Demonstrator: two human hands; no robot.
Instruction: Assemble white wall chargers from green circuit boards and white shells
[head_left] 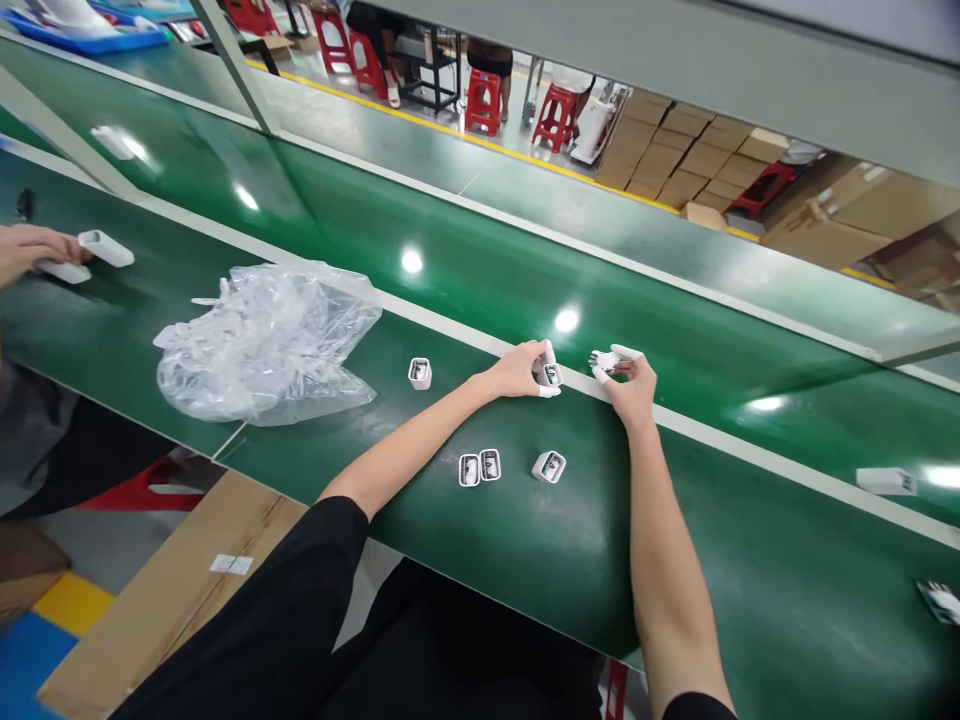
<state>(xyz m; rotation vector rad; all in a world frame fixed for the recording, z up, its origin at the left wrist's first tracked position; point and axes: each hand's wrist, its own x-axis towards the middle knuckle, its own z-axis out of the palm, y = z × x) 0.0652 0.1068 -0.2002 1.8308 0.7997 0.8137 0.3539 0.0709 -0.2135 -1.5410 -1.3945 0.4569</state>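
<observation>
My left hand, with white covers on its fingertips, is closed round a small white plastic housing whose open end faces me. To its right, apart from the housing, my right hand pinches a small white part with thin prongs; its exact kind is too small to tell. Nearer me on the green table stand a pair of touching white housings and a single tilted housing. Another upright housing is left of my left hand. Dark and white parts show inside them.
A crumpled clear plastic bag lies to the left. Beyond the white strip runs a green belt, with a white housing at right. At far left a co-worker's hand holds a white housing. A circuit piece sits at the right edge.
</observation>
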